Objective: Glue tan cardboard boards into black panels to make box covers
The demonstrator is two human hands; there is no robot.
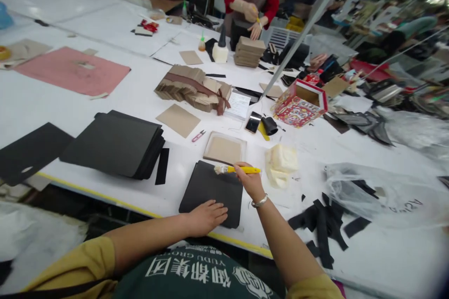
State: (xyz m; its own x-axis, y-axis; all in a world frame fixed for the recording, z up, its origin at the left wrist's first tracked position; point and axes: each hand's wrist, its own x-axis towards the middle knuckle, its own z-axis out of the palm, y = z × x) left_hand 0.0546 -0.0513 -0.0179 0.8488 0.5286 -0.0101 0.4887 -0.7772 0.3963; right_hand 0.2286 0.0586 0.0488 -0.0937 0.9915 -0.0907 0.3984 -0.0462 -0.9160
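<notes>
My left hand (208, 217) lies flat on the lower part of a black sheet (210, 187) at the table's near edge, fingers pointing right. Above the sheet's upper right corner, my right hand (249, 181) grips a brush (245, 169) by its yellow handle, its pale bristles pointing left over the sheet. Just behind the sheet is a beige board (223, 148) in a clear, shallow tray-like piece. A cream-coloured block-shaped container (281, 160) stands right of the brush.
Black sheets (112, 145) are stacked at left, near a pink sheet (75, 71). Brown boards (189, 86), a phone (253, 122) and a red patterned box (300, 104) lie beyond. Black strips (322, 229) and a plastic bag (382, 196) are at right. A person in red works opposite.
</notes>
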